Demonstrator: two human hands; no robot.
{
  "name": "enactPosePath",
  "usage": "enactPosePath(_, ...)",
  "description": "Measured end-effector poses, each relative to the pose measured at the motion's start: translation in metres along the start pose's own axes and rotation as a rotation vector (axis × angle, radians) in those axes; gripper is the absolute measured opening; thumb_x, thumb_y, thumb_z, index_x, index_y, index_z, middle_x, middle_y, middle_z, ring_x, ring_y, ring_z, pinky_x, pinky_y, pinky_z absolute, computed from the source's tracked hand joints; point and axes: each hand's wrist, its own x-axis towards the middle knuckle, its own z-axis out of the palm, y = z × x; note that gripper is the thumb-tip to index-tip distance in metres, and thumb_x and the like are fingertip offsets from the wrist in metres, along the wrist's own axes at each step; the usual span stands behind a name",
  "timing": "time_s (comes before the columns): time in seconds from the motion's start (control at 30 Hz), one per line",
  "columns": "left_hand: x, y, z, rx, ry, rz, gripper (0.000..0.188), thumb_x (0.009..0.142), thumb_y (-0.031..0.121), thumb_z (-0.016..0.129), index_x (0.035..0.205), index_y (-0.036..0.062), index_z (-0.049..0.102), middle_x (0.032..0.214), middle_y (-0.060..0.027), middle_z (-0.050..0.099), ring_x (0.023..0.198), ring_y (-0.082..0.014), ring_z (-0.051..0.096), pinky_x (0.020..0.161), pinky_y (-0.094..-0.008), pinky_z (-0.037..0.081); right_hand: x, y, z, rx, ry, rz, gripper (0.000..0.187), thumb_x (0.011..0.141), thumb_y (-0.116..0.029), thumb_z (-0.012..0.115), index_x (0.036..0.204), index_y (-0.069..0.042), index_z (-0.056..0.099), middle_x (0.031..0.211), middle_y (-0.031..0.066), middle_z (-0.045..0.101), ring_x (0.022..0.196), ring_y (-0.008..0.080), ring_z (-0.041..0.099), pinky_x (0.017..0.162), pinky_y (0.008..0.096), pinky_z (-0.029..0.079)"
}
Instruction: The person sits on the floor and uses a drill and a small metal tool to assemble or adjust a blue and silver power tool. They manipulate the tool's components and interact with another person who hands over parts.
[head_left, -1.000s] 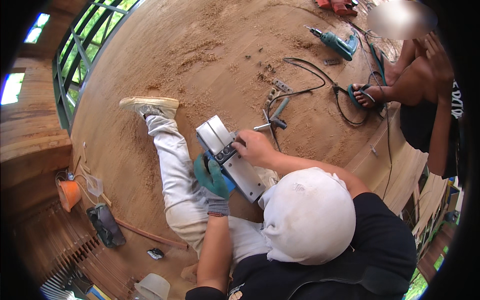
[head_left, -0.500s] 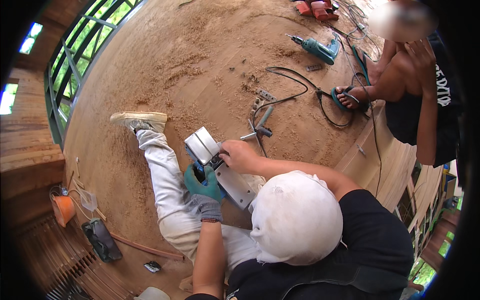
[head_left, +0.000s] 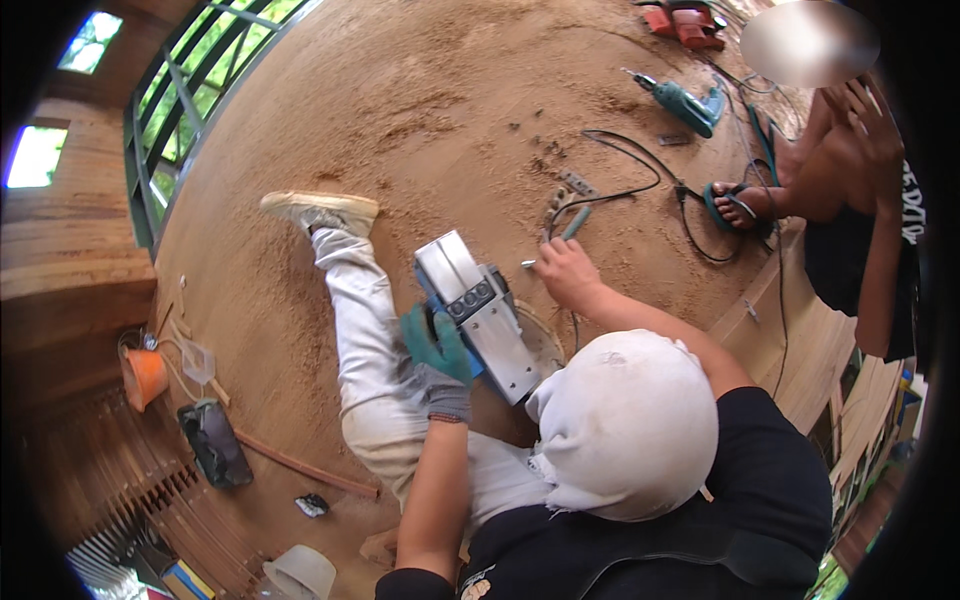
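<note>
My left hand (head_left: 436, 345), in a green and grey glove, is closed on the blue body of an electric hand planer (head_left: 500, 350). The planer lies upside down beside my outstretched leg, its silver base plate and dark cutter section facing up. My bare right hand (head_left: 566, 273) is down at the floor right of the planer, fingers curled over some hand tools. A short metal rod end (head_left: 528, 264) pokes out at the fingertips, and a green handle (head_left: 577, 222) shows just beyond them. The hand hides the rest of these tools.
Wood shavings cover the brown floor (head_left: 400, 120). Farther off lie a power strip (head_left: 560, 200), black cords, a teal drill (head_left: 685, 105) and a red power tool (head_left: 688, 25). A person in flip-flops (head_left: 735, 205) sits at the right. An orange container (head_left: 145, 377) stands at the left.
My right hand has left the planer's cutter section and reached right to the tools on the floor. My left hand stays on the planer. The whole view has shifted slightly.
</note>
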Motion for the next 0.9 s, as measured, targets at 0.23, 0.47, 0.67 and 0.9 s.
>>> enactPosePath(0.23, -0.004, 0.008, -0.001, 0.014, -0.015, -0.060, 0.057, 0.099, 0.033, 0.059, 0.138, -0.0077, 0.049, 0.149, -0.0388, 0.038, 0.141, -0.0501, 0.037, 0.116, -0.0495, 0.033, 0.013, 0.006, -0.001, 0.024, 0.078, -0.073, 0.010, 0.085, -0.016, 0.061, 0.091, -0.011, 0.068, 0.090, 0.0068, 0.065, 0.101, 0.0251, 0.059, 0.089, 0.0418, 0.042)
enactPosePath(0.47, 0.005, 0.015, -0.001, 0.050, -0.073, -0.111, 0.065, 0.091, 0.035, 0.072, 0.136, -0.0073, 0.050, 0.147, -0.0361, 0.040, 0.136, -0.0489, 0.043, 0.110, -0.0496, 0.040, 0.000, -0.019, -0.036, 0.897, -0.036, 0.355, 0.017, 0.094, -0.015, 0.058, 0.102, -0.003, 0.066, 0.088, 0.0099, 0.067, 0.080, 0.0263, 0.065, 0.079, 0.0387, 0.049)
enactPosePath(0.67, 0.018, 0.019, -0.005, 0.064, -0.096, -0.093, 0.061, 0.091, 0.033, 0.073, 0.131, -0.0072, 0.054, 0.138, -0.0314, 0.047, 0.123, -0.0440, 0.053, 0.102, -0.0456, 0.046, 0.003, -0.029, -0.065, 1.804, -0.190, 0.590, 0.024, 0.102, -0.013, 0.053, 0.117, 0.003, 0.064, 0.086, 0.0025, 0.062, 0.077, 0.0108, 0.062, 0.073, 0.0289, 0.052)
enactPosePath(0.9, 0.013, 0.023, -0.004, 0.071, -0.023, -0.050, 0.057, 0.093, 0.033, 0.068, 0.131, -0.0076, 0.054, 0.133, -0.0307, 0.052, 0.123, -0.0441, 0.052, 0.103, -0.0460, 0.043, 0.017, -0.047, -0.071, 1.500, -0.103, 0.497, 0.022, 0.103, -0.009, 0.053, 0.116, 0.008, 0.062, 0.092, 0.0100, 0.072, 0.082, 0.0157, 0.070, 0.079, 0.0290, 0.058)
